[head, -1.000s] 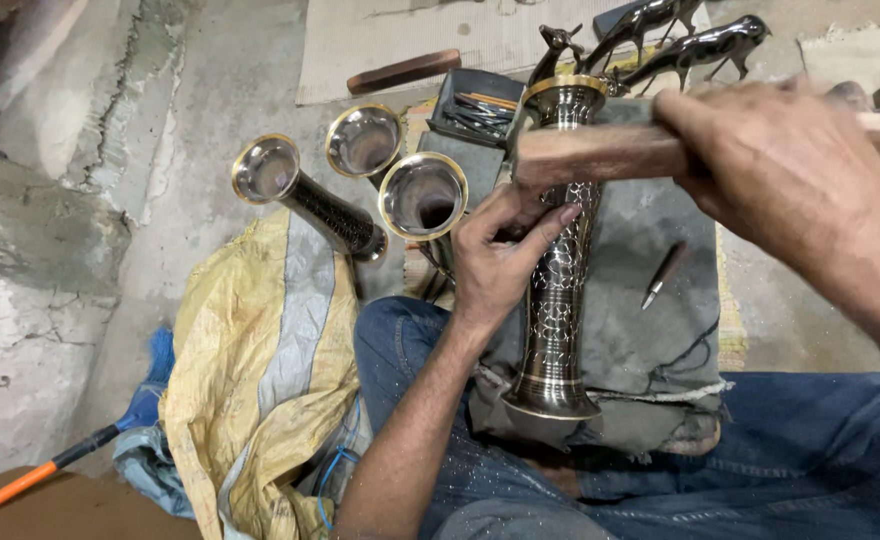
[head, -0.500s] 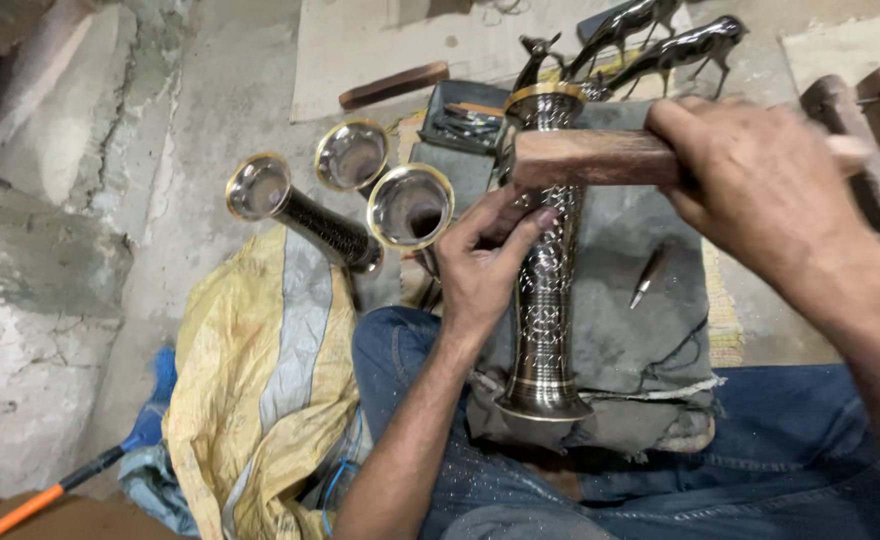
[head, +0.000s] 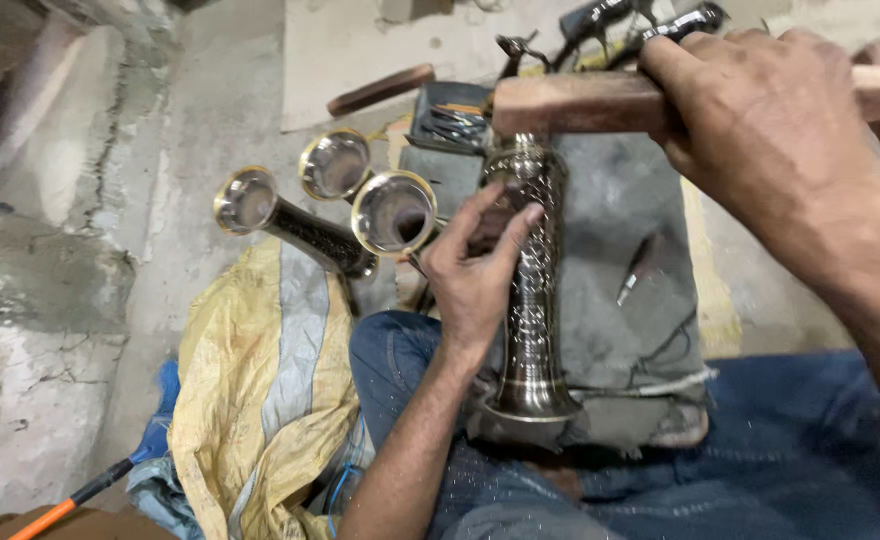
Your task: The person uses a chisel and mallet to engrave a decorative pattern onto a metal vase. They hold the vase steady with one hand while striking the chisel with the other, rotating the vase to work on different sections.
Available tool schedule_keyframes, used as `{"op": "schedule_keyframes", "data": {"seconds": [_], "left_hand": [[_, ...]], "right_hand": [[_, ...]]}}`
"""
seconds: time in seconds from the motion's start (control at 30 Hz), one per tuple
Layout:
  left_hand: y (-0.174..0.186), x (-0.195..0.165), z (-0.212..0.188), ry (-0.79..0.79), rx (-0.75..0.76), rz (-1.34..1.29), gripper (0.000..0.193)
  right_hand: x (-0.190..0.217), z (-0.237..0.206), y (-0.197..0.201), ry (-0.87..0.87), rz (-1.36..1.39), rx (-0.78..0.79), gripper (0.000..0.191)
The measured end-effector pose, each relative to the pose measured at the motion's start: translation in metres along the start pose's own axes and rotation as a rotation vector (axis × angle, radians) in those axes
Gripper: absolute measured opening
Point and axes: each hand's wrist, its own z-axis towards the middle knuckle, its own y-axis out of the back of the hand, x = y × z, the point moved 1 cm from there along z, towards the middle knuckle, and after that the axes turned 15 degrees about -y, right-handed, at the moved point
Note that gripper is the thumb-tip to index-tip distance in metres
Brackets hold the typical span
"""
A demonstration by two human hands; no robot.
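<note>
- Left hand (head: 475,265): fingers curled against the upper part of a tall engraved metal vase (head: 532,290), steadying it; thumb and fingertips press its patterned side.
- Right hand (head: 775,125): closed round a wooden mallet (head: 580,100), which it holds level across the vase's top end, touching it or just above it; which of the two cannot be told.
- Vase: propped on a grey padded cloth (head: 610,250) over the person's lap in blue jeans (head: 760,450), flared foot toward the person, mouth pointing away beneath the mallet.
- State of work, as judged: engraving covers the visible length of the body and the surface is bright, so the decorating looks done; the shaping or seating at the mouth appears in hand and unfinished.
- Three similar vases (head: 335,205) lie on the concrete floor to the left, open mouths up, close together.
- Yellow and grey sack (head: 260,400) spread beside the left knee.
- Small pointed metal tool (head: 635,280) resting on the grey cloth, right of the vase, untouched.
- Dark metal animal figures (head: 600,15) stand beyond the mallet.
- Orange-handled tool (head: 55,510) at the lower left corner.
</note>
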Motion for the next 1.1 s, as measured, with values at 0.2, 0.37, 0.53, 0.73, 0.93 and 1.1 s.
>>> {"op": "schedule_keyframes", "data": {"seconds": [0.2,0.37,0.53,0.73,0.93,1.1], "left_hand": [[-0.004,0.002,-0.004,-0.072,-0.038,-0.042,0.037],[-0.002,0.006,-0.006,-0.072,-0.009,0.014,0.036],[-0.004,0.009,-0.005,-0.087,-0.021,-0.027,0.036],[-0.003,0.008,-0.005,-0.046,-0.022,-0.034,0.037],[-0.004,0.006,-0.002,-0.040,-0.031,-0.069,0.036],[-0.003,0.007,-0.002,-0.060,-0.005,-0.008,0.033]], "right_hand": [[0.013,0.027,0.015,-0.240,0.927,0.388,0.028],[0.024,0.016,0.009,0.073,0.482,-0.018,0.027],[0.025,0.011,0.004,-0.147,0.555,0.309,0.025],[0.027,0.008,0.002,-0.054,0.564,0.176,0.027],[0.030,0.004,-0.005,-0.036,0.583,0.201,0.028],[0.032,0.007,-0.005,0.005,0.457,0.085,0.032]]}}
